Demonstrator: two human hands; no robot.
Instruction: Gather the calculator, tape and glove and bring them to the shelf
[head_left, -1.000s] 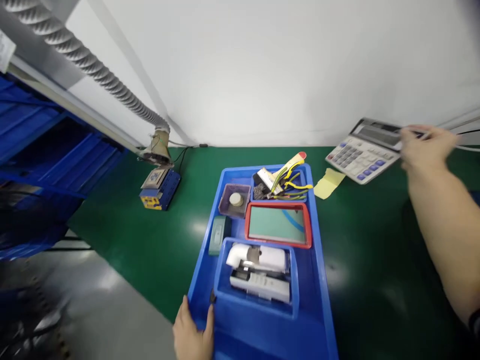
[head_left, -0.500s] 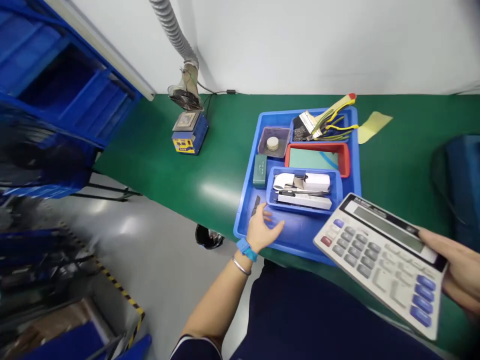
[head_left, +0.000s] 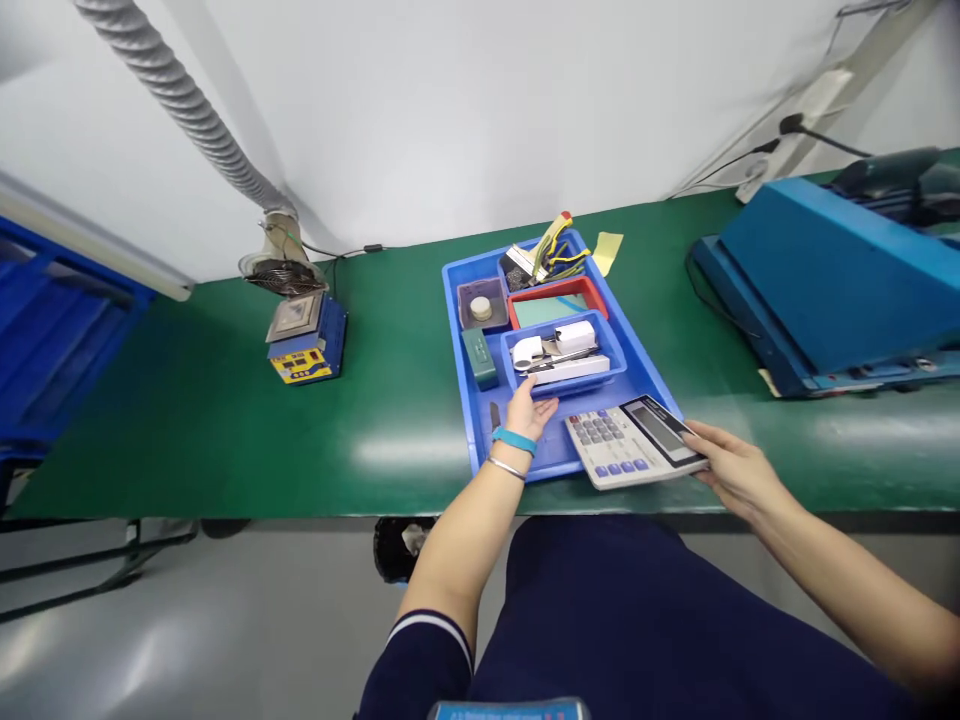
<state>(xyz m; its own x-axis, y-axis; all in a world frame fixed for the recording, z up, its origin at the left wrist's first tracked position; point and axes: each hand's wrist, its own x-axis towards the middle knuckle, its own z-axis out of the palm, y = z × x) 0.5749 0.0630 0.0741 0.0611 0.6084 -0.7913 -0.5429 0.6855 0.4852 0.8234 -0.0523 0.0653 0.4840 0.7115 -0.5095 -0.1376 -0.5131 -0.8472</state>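
A large blue tray [head_left: 643, 365] lies on the green bench. My right hand [head_left: 731, 465] grips the right end of a grey calculator [head_left: 634, 440], which rests across the tray's near right corner. My left hand [head_left: 529, 408], fingers spread and empty, rests on the tray floor just in front of a small blue bin [head_left: 564, 358] with white parts and tools. Behind that bin sit a red-rimmed tray [head_left: 556, 303], a small clear box with a round white piece [head_left: 481, 303], and a bin of yellow-green wires [head_left: 551, 255]. A green block [head_left: 478, 358] lies at the tray's left.
A small blue and yellow heating unit [head_left: 306, 340] stands to the left under a ribbed extraction hose [head_left: 180, 105]. A large blue machine [head_left: 832, 270] fills the right of the bench. A yellow note [head_left: 607, 250] lies behind the tray. Blue shelving [head_left: 52, 330] is at far left.
The view pulled back and up. My right hand brought the calculator from the far right of the bench down onto the tray's near right corner. My left hand shifted from the tray's edge inward.
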